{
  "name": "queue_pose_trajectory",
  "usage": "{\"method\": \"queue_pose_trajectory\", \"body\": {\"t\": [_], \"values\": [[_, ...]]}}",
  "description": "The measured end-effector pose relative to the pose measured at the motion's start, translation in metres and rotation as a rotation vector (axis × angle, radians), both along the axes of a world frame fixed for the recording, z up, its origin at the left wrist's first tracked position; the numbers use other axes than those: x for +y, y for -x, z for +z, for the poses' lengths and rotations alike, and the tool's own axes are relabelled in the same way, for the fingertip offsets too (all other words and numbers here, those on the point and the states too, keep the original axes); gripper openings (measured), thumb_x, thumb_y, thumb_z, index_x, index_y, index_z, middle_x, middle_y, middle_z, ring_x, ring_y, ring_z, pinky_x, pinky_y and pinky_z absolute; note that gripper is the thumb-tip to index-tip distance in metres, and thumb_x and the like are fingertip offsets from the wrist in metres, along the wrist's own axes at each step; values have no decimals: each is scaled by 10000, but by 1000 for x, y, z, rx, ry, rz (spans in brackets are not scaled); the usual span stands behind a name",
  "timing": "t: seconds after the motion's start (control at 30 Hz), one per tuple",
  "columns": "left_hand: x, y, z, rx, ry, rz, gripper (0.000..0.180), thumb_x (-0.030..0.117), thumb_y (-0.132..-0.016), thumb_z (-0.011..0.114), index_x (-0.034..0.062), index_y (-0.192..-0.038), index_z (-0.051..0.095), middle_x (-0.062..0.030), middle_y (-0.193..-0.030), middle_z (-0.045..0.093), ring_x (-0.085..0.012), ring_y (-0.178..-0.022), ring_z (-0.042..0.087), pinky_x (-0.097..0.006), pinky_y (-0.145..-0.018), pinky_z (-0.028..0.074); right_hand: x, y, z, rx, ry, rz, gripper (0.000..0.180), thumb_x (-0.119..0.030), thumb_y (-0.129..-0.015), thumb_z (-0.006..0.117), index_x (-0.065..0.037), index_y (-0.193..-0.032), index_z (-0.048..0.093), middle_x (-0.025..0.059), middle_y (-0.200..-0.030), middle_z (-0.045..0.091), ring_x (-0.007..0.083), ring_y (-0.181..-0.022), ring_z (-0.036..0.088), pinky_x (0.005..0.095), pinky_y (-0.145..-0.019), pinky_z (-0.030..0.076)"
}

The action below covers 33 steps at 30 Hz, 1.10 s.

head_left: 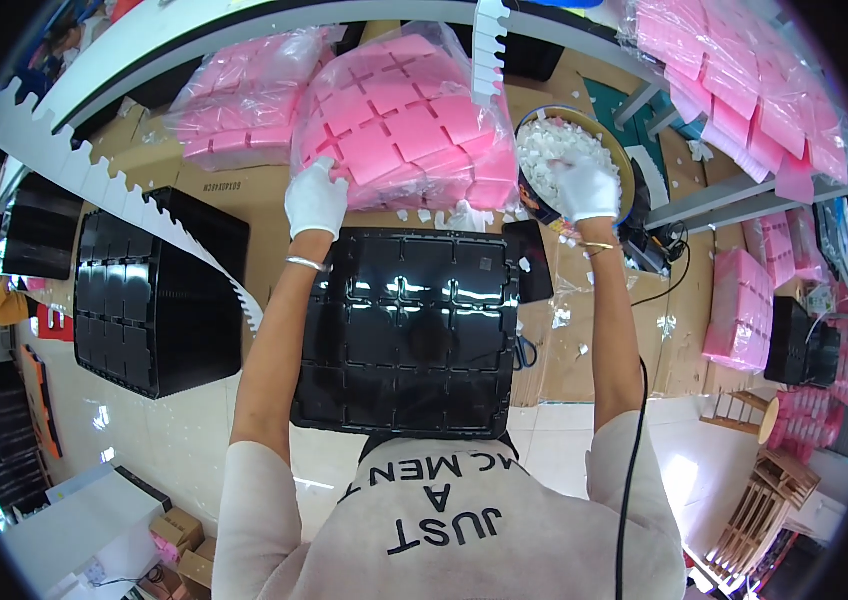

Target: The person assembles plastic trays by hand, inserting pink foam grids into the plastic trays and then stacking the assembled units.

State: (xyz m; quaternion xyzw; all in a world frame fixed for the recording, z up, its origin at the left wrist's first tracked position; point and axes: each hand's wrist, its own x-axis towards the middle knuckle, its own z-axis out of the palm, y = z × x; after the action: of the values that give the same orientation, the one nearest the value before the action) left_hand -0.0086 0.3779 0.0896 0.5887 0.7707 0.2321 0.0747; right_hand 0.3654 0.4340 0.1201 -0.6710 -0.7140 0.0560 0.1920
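My left hand (316,198), in a white glove, is at the near left edge of a clear plastic bag of pink foam dividers (384,130). A gap shows between its thumb and fingers, and I see nothing held. My right hand (587,190), also gloved, is over a round tub (628,160) filled with small white pieces (554,150). Its fingers are blurred and blend into the white pieces, so their grip is unclear. Between my forearms lies a glossy black plastic tray (409,330) with a grid of compartments, close against my body.
A tall stack of black trays (159,290) stands on the left. More bagged pink foam (244,95) lies farther back. A dark phone-like slab (528,262) and scissors (525,352) are right of the tray. White notched strips (124,190) hang across the left. A black cable (634,450) runs by my right arm.
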Motion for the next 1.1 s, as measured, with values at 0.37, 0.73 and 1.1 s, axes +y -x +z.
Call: {"method": "queue_pose_trajectory", "body": {"t": [0.37,0.73,1.1], "values": [[6,14,-5,214,-71,60,276,207,-740,764,71,-974,716,-175,-913,712,-343,-868,690,-417,-811,529,87,95,-63,-193,-180,462,162,-117,-871,540,-70,-935,681,172,-973,667,354,-885,674,443,-775,547],[26,22,34,62,-417,-142,44,91,-687,675,65,-717,693,-172,-809,646,-352,-781,644,-434,-729,518,55,87,-8,126,-168,326,217,-195,-792,621,-49,-913,725,206,-987,676,372,-948,641,420,-850,515],[-123,27,60,165,-154,-545,75,7,-697,643,60,-745,620,-121,-882,592,-367,-884,559,-464,-742,468,-161,54,10,86,-76,336,99,-59,-754,617,-33,-849,606,168,-949,588,365,-895,572,457,-813,478]]}}
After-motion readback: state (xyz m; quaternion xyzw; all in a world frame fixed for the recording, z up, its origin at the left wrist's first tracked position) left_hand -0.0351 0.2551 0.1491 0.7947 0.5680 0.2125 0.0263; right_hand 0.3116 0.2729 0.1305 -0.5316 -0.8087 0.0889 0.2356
